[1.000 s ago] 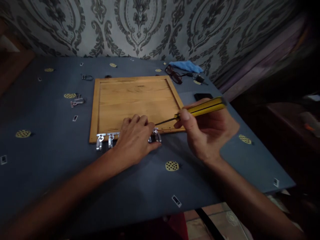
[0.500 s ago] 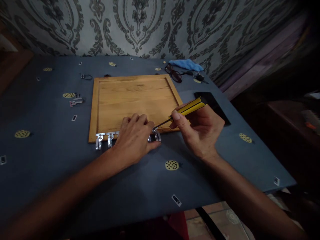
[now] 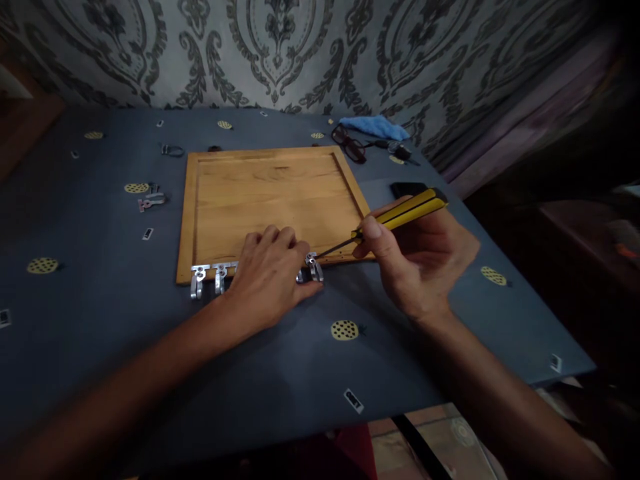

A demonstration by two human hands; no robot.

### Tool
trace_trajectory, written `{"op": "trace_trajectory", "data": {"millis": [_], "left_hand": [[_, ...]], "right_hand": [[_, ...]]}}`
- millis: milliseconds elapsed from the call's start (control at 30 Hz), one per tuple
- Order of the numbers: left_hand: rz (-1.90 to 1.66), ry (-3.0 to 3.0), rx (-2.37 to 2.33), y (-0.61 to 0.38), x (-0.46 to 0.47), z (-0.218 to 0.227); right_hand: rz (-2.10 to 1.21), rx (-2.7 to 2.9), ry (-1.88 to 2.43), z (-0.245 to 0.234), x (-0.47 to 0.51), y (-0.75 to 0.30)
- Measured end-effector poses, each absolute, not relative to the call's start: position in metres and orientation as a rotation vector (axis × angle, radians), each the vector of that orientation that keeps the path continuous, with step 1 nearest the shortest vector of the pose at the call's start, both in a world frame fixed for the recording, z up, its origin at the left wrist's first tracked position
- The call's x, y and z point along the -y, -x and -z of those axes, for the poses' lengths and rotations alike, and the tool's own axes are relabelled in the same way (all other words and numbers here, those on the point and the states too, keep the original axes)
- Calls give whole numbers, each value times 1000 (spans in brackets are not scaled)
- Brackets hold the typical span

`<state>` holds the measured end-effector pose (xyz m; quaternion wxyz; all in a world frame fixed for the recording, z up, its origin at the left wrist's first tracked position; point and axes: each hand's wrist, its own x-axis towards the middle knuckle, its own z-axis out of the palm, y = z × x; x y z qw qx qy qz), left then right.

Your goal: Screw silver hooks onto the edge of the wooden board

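Observation:
A wooden board (image 3: 270,207) with a raised frame lies on the table. Along its near edge runs a row of silver metal hooks (image 3: 220,277) on flat plates, partly covered by my left hand (image 3: 270,277). That hand lies over the edge with bent fingers, its index finger and thumb closed about the rightmost metal hook (image 3: 315,268). My right hand (image 3: 420,260) grips a screwdriver (image 3: 407,211) by its yellow and black handle. Its thin shaft slants down left, the tip at or just beside the rightmost hook; contact is unclear.
Loose metal hooks (image 3: 153,200) lie left of the board, with another metal piece (image 3: 173,151) farther back. Behind the board's right corner are glasses (image 3: 350,143), keys (image 3: 399,151) and a blue cloth (image 3: 375,125). A black phone-like slab (image 3: 407,189) is partly hidden behind my right hand.
My right hand has moved right with the screwdriver, drawing its tip slightly away from the rightmost hook. My left hand has stayed in place.

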<state>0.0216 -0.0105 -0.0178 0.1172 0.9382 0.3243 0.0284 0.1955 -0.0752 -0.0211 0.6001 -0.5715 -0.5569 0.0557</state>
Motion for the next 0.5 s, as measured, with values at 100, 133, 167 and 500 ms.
{"op": "trace_trajectory", "data": {"millis": [100,133,167,500], "left_hand": [[-102,-2752,-943,-21,11,18],[-104,-2755,-941,-21,11,18],[-105,-2758,-941,-21,11,18],[-77,-2756,-946,-22,11,17]], "right_hand": [[-163,1317,1314,21,75,-194],[-169,1320,1320,21,76,-194],[-173,1321,1326,21,76,-193],[-139,1390,1343,22,77,-195]]}}
